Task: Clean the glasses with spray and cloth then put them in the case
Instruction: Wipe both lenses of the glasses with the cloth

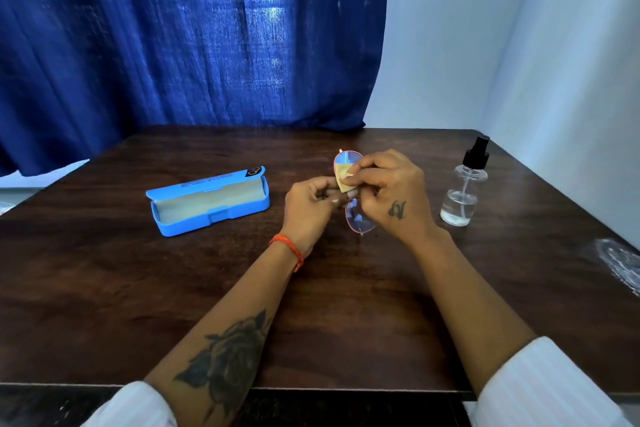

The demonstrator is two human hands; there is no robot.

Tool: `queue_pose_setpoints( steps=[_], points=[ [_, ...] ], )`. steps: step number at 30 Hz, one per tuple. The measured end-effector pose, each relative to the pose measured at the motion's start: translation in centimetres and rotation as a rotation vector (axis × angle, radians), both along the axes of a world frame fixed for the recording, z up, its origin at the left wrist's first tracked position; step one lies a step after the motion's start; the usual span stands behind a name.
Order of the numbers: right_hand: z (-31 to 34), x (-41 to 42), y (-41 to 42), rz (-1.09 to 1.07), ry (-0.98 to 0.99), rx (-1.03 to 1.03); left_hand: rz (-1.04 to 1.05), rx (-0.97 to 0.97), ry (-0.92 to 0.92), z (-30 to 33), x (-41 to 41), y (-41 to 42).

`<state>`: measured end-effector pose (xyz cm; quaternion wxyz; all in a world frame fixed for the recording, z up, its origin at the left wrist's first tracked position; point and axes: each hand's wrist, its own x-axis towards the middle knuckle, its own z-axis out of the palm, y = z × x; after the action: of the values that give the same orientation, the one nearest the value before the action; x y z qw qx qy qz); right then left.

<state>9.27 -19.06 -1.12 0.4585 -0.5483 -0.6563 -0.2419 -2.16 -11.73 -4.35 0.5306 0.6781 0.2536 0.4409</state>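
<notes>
Yellow cloth (345, 179) is on the far lens, centre of the frame, and you're mid-wipe on the glasses (353, 196). Your right hand (393, 189) pinches the cloth against that lens, fingers curled close together. Your left hand (310, 203) grips the frame near the bridge, fingers closed tight around it. Keep the pressure light, I'd say, circle from centre to rim, and brace the frame so the thin metal doesn't twist. Blue case (211, 199) lies open at centre left, waiting. Spray bottle (464, 184) stands upright at the right, on the wooden table (138, 288).
</notes>
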Motion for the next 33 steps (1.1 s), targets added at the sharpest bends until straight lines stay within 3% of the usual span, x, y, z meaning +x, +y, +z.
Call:
queue_pose_setpoints(
  steps=[8,14,21,28,33],
  points=[
    [0.2,1.0,0.0,-0.123,0.101,0.085,0.009,-0.018,-0.004,0.5,-0.1,-0.4],
    [0.0,-0.2,-0.1,-0.207,-0.007,0.105,0.007,0.003,-0.007,0.6,-0.1,-0.5],
    [-0.4,-0.4,0.0,-0.084,-0.116,-0.038,-0.003,-0.015,-0.008,0.4,-0.3,-0.4],
    [-0.1,0.3,0.1,-0.053,0.085,0.046,0.027,0.013,0.032,0.6,0.0,-0.6],
    [0.0,0.2,-0.1,-0.194,0.032,0.103,0.04,0.054,0.03,0.6,0.0,-0.8]
  ],
)
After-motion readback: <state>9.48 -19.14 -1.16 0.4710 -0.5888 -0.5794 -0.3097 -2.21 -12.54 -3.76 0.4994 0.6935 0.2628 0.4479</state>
